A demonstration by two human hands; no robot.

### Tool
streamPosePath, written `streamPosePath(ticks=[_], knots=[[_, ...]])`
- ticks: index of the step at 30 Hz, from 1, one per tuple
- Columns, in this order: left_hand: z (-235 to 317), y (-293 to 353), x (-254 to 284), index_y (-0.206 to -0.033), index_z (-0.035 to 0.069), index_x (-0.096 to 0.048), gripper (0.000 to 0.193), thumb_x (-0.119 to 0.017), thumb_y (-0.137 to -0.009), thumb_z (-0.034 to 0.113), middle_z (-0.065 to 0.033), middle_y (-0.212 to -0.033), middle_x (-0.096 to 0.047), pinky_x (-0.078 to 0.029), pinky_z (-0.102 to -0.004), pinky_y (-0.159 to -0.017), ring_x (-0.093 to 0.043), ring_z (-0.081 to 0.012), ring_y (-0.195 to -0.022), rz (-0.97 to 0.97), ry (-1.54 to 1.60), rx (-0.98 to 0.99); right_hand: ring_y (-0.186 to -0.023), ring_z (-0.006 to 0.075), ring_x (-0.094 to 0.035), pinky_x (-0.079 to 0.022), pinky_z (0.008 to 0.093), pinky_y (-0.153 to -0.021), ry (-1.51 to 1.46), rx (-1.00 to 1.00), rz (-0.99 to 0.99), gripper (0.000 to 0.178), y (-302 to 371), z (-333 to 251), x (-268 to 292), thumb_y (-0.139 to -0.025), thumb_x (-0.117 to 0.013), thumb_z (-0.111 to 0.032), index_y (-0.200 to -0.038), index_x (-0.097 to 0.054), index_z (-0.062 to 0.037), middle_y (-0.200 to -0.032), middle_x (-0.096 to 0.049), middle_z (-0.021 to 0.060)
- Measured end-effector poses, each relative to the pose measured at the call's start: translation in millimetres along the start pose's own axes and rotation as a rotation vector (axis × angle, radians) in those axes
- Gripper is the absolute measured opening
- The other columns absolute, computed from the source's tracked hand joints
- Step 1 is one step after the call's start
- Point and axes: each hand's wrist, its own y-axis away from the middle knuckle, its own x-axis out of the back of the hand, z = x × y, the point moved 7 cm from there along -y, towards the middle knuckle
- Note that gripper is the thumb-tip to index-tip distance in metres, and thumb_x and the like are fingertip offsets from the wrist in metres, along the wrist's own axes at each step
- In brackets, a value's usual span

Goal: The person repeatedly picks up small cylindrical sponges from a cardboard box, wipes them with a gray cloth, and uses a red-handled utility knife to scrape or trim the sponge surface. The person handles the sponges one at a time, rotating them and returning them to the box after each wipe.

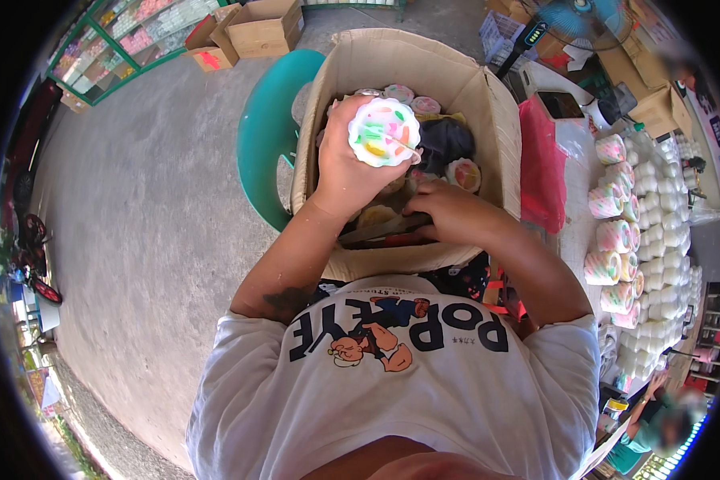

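Observation:
My left hand [340,172] is closed around a white candle [382,133] with a scalloped rim, raised over a cardboard box [408,261]. Pink, green, orange and yellow pieces show in the candle's top, and a pale wick sticks out toward the right. Lower down, inside the box's near side, is my right hand [448,211]. Its fingers are curled beside a long, dark, flat piece [386,230]; what they grip is partly hidden. Similar colored candles [462,174] and a dark cloth [446,146] lie in the box.
A teal plastic chair [256,152] stands against the box's left side. To the right are red plastic sheeting [541,172], a phone [560,105] and rows of colored candles [608,202] beside white cups [656,240]. A fan [580,22] stands at far right; another person [648,432] is at lower right.

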Motion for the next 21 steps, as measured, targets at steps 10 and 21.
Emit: streamPosePath(ticks=[10, 21], knots=[[-2, 1, -8, -0.120, 0.004, -0.043, 0.081, -0.088, -0.054, 0.013, -0.0128, -0.111, -0.057, -0.049, -0.0338, -0.086, -0.059, -0.0229, -0.099, -0.068, 0.038, 0.065, -0.099, 0.0303, -0.059, -0.046, 0.0385, -0.085, -0.155, -0.143, 0.161, 0.031, 30, 2, 24, -0.080, -0.070, -0.021, -0.106, -0.064, -0.0062, -0.107, -0.061, 0.0130], [6, 37, -65, -0.128, 0.004, -0.046, 0.053, -0.048, -0.094, 0.045, -0.0099, -0.120, -0.057, -0.046, -0.0378, -0.094, -0.058, -0.0197, -0.109, -0.359, 0.918, 1.073, -0.108, 0.0185, -0.055, -0.044, 0.0304, -0.093, -0.987, -0.165, 0.567, 0.047, 78, 8, 21, -0.091, -0.059, -0.013, -0.133, -0.041, -0.0016, -0.119, -0.055, 0.0124]])
